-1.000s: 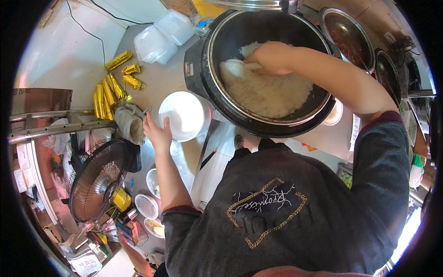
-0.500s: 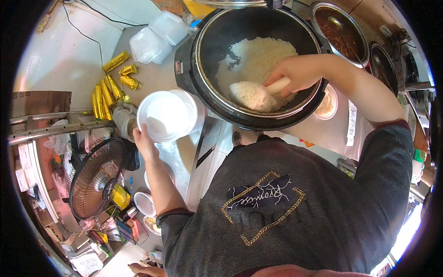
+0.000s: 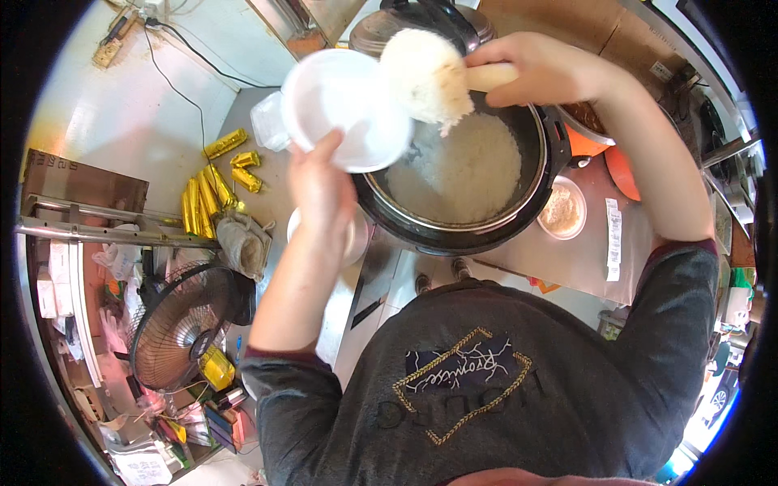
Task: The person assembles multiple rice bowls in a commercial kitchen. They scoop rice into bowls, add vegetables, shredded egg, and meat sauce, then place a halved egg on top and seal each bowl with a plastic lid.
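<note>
The person is in the middle of dishing up rice. The left hand (image 3: 320,190) is closed on the near rim of a white bowl (image 3: 344,109), thumb over the edge, and holds it tilted up beside the big black rice cooker (image 3: 454,182). The right hand (image 3: 545,71) is wrapped fully around the pale handle of a rice paddle (image 3: 486,77), whose blade carries 1 heaped mound of white rice (image 3: 425,74) raised right at the bowl's far rim, above the cooker.

More cooked rice fills the cooker pot below. A small round container of something beige (image 3: 562,212) sits on the steel counter (image 3: 583,259) just beside the cooker.

Judging from this, the scoop is loaded and about to be delivered. The next move calls for tipping the paddle so the mound slides into the bowl, keeping the bowl steady and under the load so that no grains fall outside it.
</note>
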`<state>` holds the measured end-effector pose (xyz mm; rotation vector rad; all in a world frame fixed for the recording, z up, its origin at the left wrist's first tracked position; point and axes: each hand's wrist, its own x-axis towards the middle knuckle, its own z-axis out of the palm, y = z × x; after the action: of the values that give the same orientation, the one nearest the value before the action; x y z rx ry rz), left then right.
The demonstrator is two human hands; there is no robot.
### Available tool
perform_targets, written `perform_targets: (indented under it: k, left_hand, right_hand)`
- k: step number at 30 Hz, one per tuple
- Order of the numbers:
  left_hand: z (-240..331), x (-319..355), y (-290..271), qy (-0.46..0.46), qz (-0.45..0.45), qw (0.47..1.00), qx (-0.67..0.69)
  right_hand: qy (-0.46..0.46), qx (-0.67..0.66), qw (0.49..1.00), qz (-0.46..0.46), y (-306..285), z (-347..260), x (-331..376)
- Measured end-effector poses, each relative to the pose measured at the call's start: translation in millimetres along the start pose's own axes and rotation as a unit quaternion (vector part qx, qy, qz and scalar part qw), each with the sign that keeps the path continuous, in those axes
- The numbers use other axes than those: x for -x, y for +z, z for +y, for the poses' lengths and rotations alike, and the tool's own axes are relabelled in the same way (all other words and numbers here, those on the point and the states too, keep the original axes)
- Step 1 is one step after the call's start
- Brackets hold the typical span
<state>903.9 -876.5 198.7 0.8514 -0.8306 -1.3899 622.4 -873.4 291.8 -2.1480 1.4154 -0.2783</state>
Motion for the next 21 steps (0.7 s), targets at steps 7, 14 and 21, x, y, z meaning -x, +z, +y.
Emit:
perform_targets:
  k: [7, 14, 21]
  left_hand:
    - [-28.5, 16.1, 47.2, -0.184, -0.112, 0.954, 0.211]
    - [-49.5, 49.8, 79.5, -0.189, -0.218, 0.939, 0.188]
    - [-110.0, 138.9, 85.0, -0.502, -0.336, 0.783, 0.148]
  right_hand:
    - [-0.082, 0.418, 0.833, 0.354, 41.2, -17.1, 22.8]
    - [0.122, -0.085, 0.97, 0.192, 39.9, -11.8, 104.8]
    - [0.14, -0.373, 0.845, 0.358, 14.8, -39.5, 223.6]
